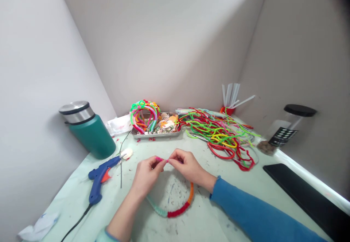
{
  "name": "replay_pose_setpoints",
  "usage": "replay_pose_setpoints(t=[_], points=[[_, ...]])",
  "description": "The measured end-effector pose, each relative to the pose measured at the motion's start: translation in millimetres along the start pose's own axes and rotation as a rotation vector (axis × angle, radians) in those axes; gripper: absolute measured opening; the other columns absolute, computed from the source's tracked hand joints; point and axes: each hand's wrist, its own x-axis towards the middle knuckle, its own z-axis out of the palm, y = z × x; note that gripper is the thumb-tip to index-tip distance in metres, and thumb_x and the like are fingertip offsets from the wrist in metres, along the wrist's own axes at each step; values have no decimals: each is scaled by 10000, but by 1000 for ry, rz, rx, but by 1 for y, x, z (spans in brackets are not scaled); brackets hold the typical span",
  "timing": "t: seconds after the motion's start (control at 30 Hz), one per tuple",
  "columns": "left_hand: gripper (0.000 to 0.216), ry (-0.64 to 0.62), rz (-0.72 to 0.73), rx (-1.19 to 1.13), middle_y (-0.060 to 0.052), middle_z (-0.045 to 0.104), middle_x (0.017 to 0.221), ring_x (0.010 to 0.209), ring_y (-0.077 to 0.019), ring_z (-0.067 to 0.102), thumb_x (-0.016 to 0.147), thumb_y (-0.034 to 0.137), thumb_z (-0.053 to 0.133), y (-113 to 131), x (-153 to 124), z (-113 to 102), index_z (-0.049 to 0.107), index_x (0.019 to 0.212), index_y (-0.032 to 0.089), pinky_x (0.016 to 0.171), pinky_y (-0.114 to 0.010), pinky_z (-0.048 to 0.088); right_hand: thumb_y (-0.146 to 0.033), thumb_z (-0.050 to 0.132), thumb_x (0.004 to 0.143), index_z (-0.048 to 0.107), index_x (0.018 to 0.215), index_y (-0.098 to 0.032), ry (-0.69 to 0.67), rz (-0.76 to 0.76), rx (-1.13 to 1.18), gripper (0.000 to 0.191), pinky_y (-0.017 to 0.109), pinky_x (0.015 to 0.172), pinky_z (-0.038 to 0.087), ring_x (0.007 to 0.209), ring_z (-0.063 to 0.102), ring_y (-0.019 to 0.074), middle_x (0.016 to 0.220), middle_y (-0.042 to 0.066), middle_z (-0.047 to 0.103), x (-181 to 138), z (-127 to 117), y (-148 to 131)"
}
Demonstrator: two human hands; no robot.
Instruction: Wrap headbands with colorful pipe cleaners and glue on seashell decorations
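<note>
Two hands meet at middle of frame. Left hand [146,174] and right hand [188,167] both pinch pink fuzzy wire [162,159] at top of hoop [178,211], wrapped teal, red, orange, below hands. Blue glue gun [100,178] at left; pile of fuzzy wires [221,132] at upper right.

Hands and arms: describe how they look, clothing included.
The left hand and right hand are bare. The left forearm is uncovered up to a pale green sleeve edge at the picture's bottom. The right arm wears a blue long sleeve to the wrist.
</note>
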Motion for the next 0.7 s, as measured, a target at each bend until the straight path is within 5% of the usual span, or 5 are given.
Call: replay_pose_setpoints(t=[0.13, 0.27, 0.53, 0.7], points=[[331, -105, -230, -302, 30, 521, 474, 377, -71, 378, 667, 444, 622, 0, 2, -4, 549, 536, 149, 404, -201, 287, -271, 556, 793, 600, 720, -160, -42, -35, -8, 140, 207, 523, 343, 558, 440, 91, 611, -25, 549, -2, 0, -4], [372, -135, -270, -318, 37, 483, 402, 352, -67, 361, 680, 476, 598, 3, 0, -6, 560, 515, 145, 404, -199, 267, -272, 554, 791, 595, 716, -163, -45, -24, 15, 139, 207, 522, 343, 555, 436, 91, 613, -25, 548, -1, -1, -4], [378, 186, 6, 195, -6, 634, 552, 511, -145, 537, 782, 485, 482, 3, 0, -4, 664, 641, 185, 478, -219, 344, -259, 556, 761, 578, 695, -158, 57, 105, 16, 123, 212, 527, 350, 568, 450, 101, 613, -20, 541, 5, 0, 7], [249, 229, 275, 283, -15, 688, 745, 678, -149, 608, 822, 354, 505, 1, -3, -2, 681, 729, 204, 640, -231, 438, -248, 552, 754, 567, 692, -157, 65, 108, 31, 111, 212, 534, 355, 572, 453, 99, 612, -27, 532, 6, 0, 9]])
